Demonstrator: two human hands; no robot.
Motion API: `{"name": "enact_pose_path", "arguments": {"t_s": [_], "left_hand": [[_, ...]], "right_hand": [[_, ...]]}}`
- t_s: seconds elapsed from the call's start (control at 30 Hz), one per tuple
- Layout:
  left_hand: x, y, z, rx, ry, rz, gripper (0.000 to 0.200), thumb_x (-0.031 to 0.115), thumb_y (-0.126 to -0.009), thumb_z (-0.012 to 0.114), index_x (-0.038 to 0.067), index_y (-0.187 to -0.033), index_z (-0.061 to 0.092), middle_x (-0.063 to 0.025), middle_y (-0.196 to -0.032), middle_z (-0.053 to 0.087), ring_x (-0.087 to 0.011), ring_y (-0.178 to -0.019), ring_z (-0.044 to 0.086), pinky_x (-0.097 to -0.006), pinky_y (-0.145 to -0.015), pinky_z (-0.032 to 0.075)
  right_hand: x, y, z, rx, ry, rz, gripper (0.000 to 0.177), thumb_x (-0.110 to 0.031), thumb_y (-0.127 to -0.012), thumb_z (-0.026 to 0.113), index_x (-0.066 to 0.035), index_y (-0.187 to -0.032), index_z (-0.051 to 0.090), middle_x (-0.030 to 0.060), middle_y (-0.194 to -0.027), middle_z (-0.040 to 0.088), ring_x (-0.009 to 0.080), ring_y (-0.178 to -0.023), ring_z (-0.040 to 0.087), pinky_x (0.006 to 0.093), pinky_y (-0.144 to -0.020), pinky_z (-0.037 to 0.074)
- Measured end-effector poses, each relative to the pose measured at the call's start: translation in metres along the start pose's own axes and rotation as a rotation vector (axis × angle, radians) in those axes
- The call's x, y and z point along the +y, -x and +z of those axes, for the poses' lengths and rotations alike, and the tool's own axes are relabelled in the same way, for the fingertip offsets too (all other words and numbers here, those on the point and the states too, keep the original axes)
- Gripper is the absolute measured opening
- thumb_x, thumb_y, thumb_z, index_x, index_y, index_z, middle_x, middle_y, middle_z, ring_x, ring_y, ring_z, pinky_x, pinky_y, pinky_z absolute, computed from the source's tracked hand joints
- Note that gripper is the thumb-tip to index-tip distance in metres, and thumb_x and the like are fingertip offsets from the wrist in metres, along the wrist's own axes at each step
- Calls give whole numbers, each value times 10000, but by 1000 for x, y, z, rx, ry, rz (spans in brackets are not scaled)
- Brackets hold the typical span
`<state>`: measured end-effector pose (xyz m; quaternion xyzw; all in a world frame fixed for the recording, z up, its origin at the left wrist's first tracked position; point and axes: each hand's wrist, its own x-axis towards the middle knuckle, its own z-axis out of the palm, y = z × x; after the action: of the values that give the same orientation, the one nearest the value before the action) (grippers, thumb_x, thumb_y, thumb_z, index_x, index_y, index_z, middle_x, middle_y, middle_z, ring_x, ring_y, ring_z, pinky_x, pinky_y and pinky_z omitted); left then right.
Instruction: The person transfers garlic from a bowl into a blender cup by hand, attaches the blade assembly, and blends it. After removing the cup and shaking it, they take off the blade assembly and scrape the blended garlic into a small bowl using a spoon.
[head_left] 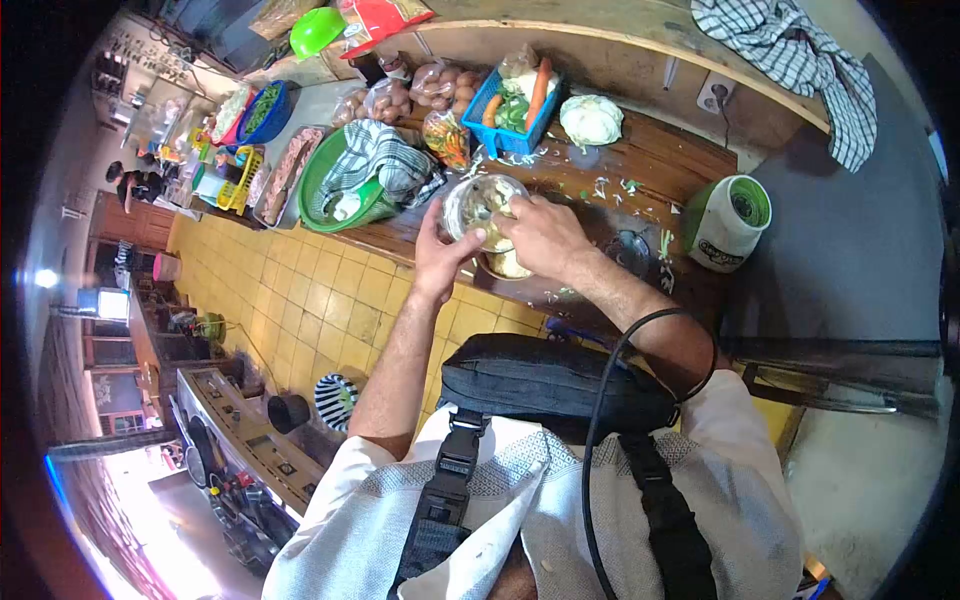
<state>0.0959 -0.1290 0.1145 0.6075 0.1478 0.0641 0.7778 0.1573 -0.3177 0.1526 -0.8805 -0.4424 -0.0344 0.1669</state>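
Observation:
My left hand (438,252) grips the side of a clear glass bowl (478,198), tilted over the wooden counter (650,165). My right hand (540,232) reaches into the bowl's mouth, fingers bent against its contents; whether it holds anything is hidden. Beneath the hands sits a second bowl (508,266) with pale food in it, partly covered by my right wrist. Shreds of cabbage lie scattered on the wood beyond.
A green basin with a checked cloth (365,175) stands left of the hands. Behind are a blue basket of carrots and greens (515,105), a cabbage (590,120) and bagged potatoes (440,85). A white-and-green tub (730,222) stands right. A stove (250,430) is below left.

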Motion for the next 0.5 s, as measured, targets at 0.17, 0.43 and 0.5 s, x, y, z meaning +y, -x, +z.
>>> {"name": "enact_pose_path", "arguments": {"t_s": [0.17,0.43,0.5], "left_hand": [[-2,-1,2,-34,-206,227,990,43,-689,855,-119,-1444,235,-180,-1227,594,-204,-1094,597,-331,-920,520],[3,-3,-5,-7,-288,103,1067,169,-689,879,-112,-1465,203,-193,-1265,568,-218,-1080,610,-349,-883,538],[16,1,-1,59,-208,-74,1032,172,-720,860,-62,-1486,209,-180,-1261,569,-212,-1034,629,-338,-780,572]], "right_hand": [[11,-12,17,64,103,82,266,-178,-867,555,-78,-1076,684,187,-1036,630,337,-935,659,437,-762,556],[5,-12,3,96,3,16,306,-117,-815,578,-69,-1097,687,176,-1017,639,321,-942,674,433,-754,559],[7,-16,-3,-249,86,146,352,-110,-799,598,-70,-1141,672,159,-1002,632,312,-934,667,441,-757,557]]}}
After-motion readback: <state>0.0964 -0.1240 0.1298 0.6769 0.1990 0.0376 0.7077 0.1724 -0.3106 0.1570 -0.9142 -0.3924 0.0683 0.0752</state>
